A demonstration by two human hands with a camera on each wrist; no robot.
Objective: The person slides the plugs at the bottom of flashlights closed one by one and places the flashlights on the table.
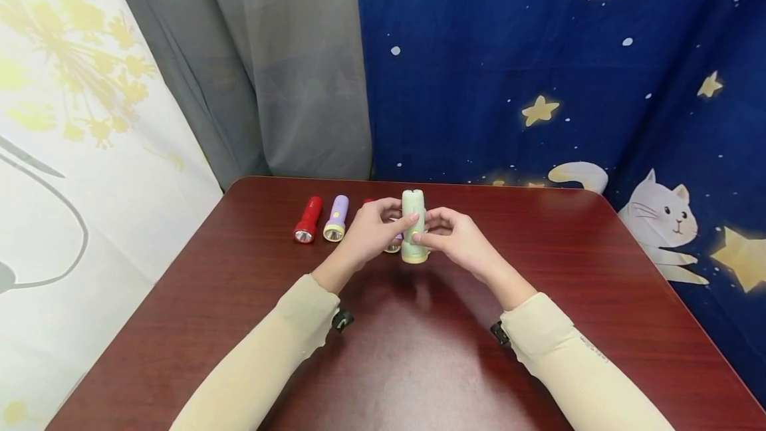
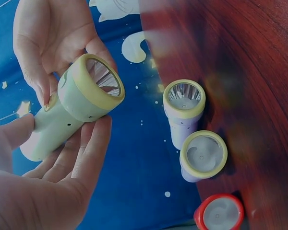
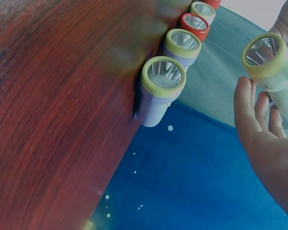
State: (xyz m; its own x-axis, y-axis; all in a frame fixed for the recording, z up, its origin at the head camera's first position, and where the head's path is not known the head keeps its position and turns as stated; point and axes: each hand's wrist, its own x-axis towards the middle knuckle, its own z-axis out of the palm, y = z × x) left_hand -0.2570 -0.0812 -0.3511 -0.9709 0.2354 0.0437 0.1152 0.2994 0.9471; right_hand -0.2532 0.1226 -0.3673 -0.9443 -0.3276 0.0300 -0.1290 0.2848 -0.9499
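Both hands hold a pale green flashlight (image 1: 413,218) with a yellow rim above the table, its lens end tilted down toward the person. The left hand (image 1: 374,228) grips it from the left, thumb across the front of the body and fingers behind, as the left wrist view shows. From the right, the right hand (image 1: 457,238) holds it with the thumb on the yellow switch (image 2: 50,103). In the right wrist view, the lens (image 3: 262,51) faces left and looks unlit.
Several flashlights lie in a row along the far side of the brown table (image 1: 419,364), lenses toward the person: a red flashlight (image 1: 308,219) and a purple flashlight (image 1: 336,218) at left, others partly hidden behind the hands. Curtains (image 1: 479,72) hang behind the table.
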